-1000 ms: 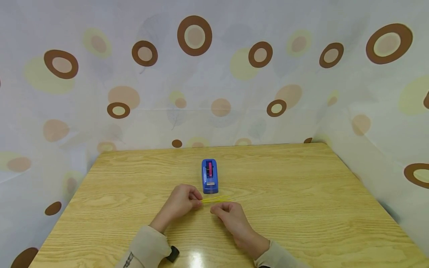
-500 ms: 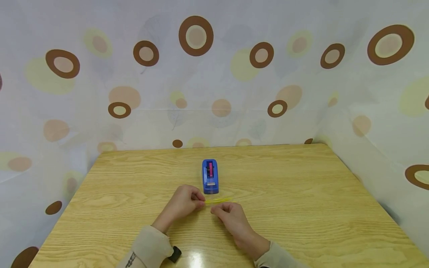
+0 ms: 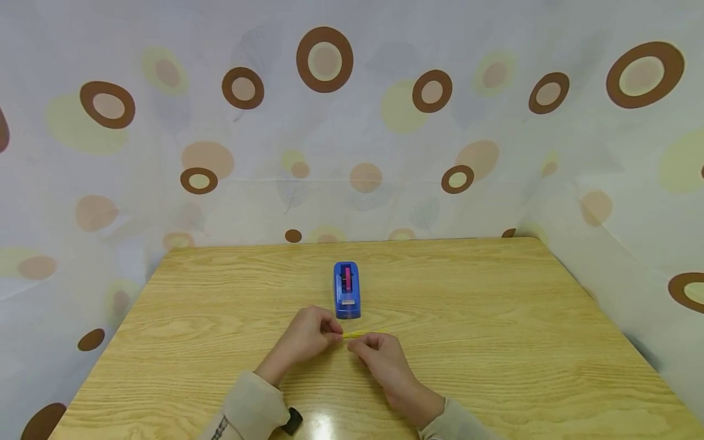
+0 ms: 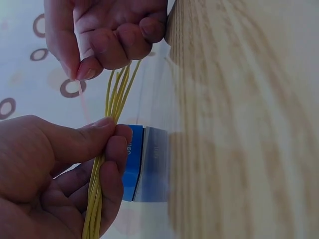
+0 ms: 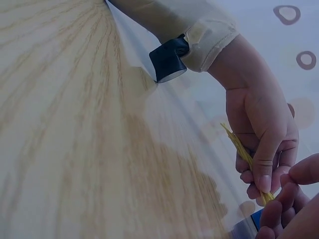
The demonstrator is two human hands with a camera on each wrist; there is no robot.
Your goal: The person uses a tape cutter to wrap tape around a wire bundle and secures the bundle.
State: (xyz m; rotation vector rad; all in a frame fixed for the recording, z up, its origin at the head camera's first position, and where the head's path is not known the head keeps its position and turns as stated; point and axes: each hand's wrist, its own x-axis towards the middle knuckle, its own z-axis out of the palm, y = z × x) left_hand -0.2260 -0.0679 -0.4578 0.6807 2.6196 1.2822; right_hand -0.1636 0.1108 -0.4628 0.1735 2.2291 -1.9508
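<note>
My left hand is clamped on a bundle of yellow strands, thumb pressed against the index finger, the remaining fingers curled beneath; I judge that this pinch serves to gather the strands into one narrow neck, leaving their loose ends sticking out beyond my fingertips toward the right. My right hand is just to the right of my left fingertips, its thumb and index finger together on the end of a thin, pale pinkish strip, which I take for tape; holding it by the tip like that probably leaves most of its length free. The strip runs toward my left thumb, but I cannot tell whether it touches the strands. The blue tape dispenser stands on the wooden table just beyond my left fingertips, a pink roll in its slot and its cutting end turned toward me, which seems a handy way round for pulling off a piece. As for the strands, they are bright yellow, slim and smooth, like cord or coated wire, though I cannot tell the material. Behind my thumb they lie packed side by side along my curled fingers; past the pinch they fan out a little, their tips ending unevenly, some straight and some slightly bent.
</note>
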